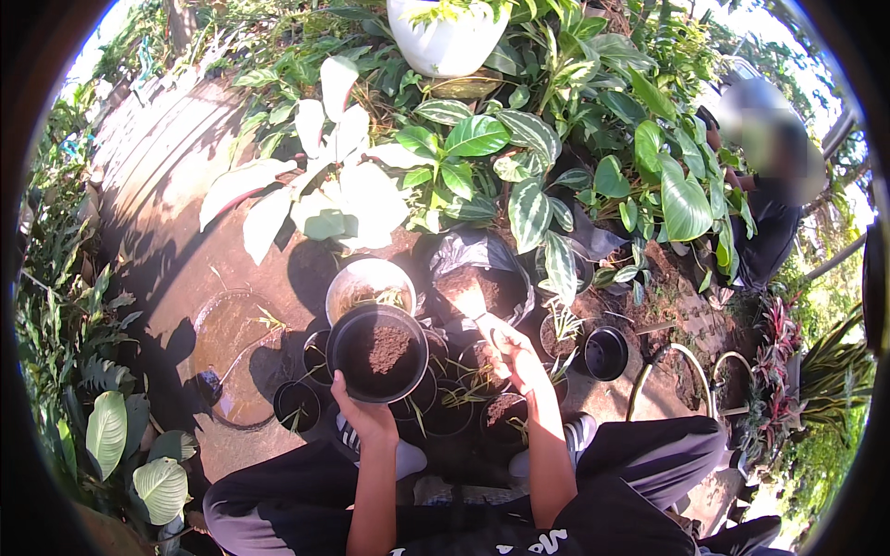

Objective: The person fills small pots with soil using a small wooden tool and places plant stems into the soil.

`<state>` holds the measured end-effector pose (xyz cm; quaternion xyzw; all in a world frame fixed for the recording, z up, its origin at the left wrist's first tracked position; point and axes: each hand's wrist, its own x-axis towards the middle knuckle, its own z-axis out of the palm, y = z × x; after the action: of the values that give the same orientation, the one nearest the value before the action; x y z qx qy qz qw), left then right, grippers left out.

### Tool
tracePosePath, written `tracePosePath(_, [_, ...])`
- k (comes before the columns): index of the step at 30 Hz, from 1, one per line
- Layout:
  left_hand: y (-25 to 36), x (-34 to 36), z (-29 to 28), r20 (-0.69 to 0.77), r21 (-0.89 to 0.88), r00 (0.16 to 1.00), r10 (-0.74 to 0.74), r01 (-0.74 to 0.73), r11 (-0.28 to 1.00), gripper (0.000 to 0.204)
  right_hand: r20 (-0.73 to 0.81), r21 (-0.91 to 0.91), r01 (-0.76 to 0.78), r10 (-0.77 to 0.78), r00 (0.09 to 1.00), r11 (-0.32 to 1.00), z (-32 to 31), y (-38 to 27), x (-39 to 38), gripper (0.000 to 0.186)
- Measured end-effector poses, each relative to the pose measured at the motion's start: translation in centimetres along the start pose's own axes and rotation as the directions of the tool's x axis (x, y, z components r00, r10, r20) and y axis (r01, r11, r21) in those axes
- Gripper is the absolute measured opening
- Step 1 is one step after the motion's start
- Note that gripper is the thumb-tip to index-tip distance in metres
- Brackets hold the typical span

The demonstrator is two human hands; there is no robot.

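Observation:
My left hand (357, 408) grips a round black pot (378, 352) with some dark soil in its bottom, held tilted above smaller black pots with grassy seedlings (445, 412). My right hand (508, 357) is closed on a pale trowel (468, 296), whose blade is over or in a black plastic bag (501, 261) of soil. A white tub (357, 273) stands just behind the held pot.
Leafy plants and a white planter (440, 32) fill the back. A round water-filled dish (227, 324) lies at left, an empty black pot (607, 352) and curved pale tubing (677, 357) at right. Another person (774, 236) in dark clothes is at upper right.

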<state>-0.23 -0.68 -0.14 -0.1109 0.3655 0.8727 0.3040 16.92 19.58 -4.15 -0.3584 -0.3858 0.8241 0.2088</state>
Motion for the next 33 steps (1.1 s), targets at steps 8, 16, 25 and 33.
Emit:
tracePosePath(8, [0.3,-0.6,0.3,0.005,0.028,1.0,0.004,-0.004,1.0,0.059,0.379,-0.363,0.186,-0.038,0.925,0.913,5.3,-4.4,-3.7,0.05])
tracePosePath(16, [0.0,-0.4,0.3,0.024,-0.01,1.0,-0.014,0.014,1.0,0.058,0.595,-0.409,0.533,-0.226,0.771,0.74,4.6,-5.3,-4.1,0.068])
tracePosePath(25, [0.2,-0.2,0.2,-0.001,-0.015,1.0,-0.004,0.004,1.0,0.056,0.459,-0.501,0.528,-0.306,0.834,0.686,7.2,-5.1,-4.6,0.03])
tracePosePath(33, [0.3,-0.2,-0.3,-0.037,0.046,0.997,0.063,-0.061,0.997,0.051,0.49,-0.694,0.591,-0.331,0.806,0.412,9.1,-5.8,-4.6,0.033])
